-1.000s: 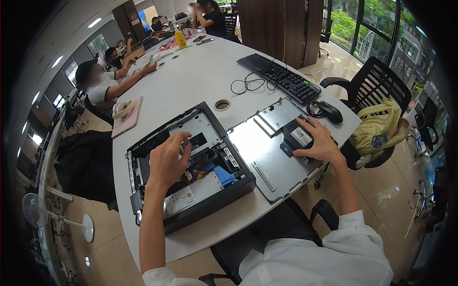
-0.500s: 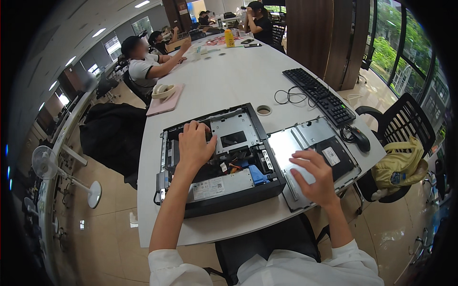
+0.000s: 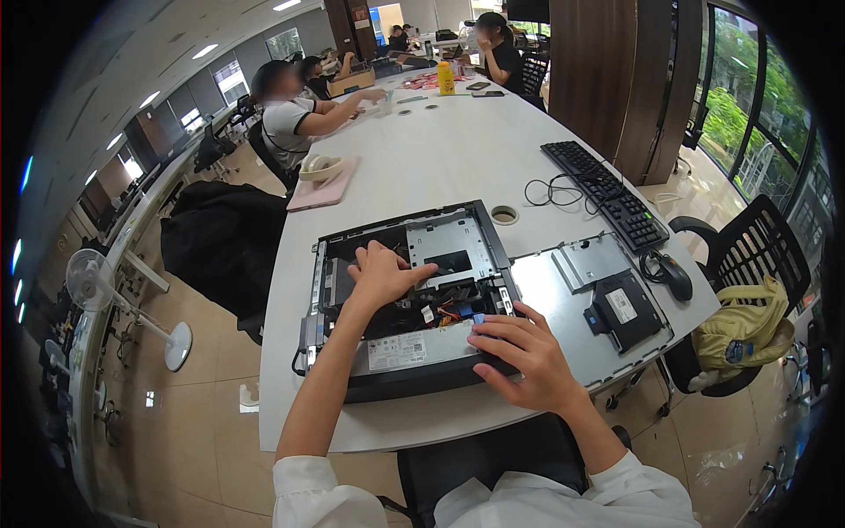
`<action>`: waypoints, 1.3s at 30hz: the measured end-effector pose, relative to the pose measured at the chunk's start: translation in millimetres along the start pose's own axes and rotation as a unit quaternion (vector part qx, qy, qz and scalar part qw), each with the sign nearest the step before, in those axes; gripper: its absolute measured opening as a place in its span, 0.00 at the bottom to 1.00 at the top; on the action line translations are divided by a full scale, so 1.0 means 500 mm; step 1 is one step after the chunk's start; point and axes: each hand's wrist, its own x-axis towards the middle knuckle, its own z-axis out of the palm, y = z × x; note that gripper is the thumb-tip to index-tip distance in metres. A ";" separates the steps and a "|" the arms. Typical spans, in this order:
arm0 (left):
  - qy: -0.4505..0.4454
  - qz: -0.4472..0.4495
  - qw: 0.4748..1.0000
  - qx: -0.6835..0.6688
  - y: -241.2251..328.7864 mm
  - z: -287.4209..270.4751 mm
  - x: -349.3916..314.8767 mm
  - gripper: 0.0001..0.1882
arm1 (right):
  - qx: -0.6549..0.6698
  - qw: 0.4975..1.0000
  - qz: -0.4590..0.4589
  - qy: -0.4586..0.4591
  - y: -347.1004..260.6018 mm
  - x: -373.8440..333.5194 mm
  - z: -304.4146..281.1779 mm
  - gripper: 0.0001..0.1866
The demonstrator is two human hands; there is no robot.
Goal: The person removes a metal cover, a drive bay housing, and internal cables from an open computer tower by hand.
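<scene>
An opened black desktop computer case lies flat on the white table before me, its metal drive bracket, power supply and coloured cables exposed. My left hand reaches over the inside, fingers spread, the thumb near the metal bracket; its fingertips are partly hidden among the dark parts. Over the near right corner hovers my right hand, fingers apart, beside a blue plastic piece that it partly covers. Whether it touches the piece I cannot tell. Right of the case lies a metal cover panel with a black slim drive on it.
Beyond the panel are a black keyboard, a mouse and a tape roll. Farther left, a pink flat item carries cream rings. Coworkers sit at the far end. A chair holding a yellow bag stands at the right.
My right hand has moved left from above the metal panel to the case's near right corner. My left hand stays over the case, its thumb now stretched toward the bracket. The view has shifted slightly.
</scene>
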 end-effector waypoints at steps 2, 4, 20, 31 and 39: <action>-0.016 -0.008 1.000 -0.008 0.001 0.000 -0.001 0.42 | -0.002 1.000 0.002 0.011 0.000 -0.001 0.004 0.18; -0.005 -0.001 1.000 -0.014 -0.002 0.013 0.005 0.43 | -0.004 1.000 0.004 0.020 0.002 -0.002 0.006 0.18; -0.029 0.023 0.999 -0.033 -0.016 0.018 0.007 0.33 | 0.057 0.997 0.035 0.032 -0.001 0.017 -0.005 0.14; -0.006 0.014 0.999 0.041 -0.002 0.041 0.010 0.41 | -0.065 0.981 0.057 -0.176 0.099 0.231 0.055 0.17; -0.001 0.021 0.999 0.027 -0.009 0.045 0.015 0.42 | -0.072 0.984 0.025 -0.161 0.114 0.218 0.097 0.25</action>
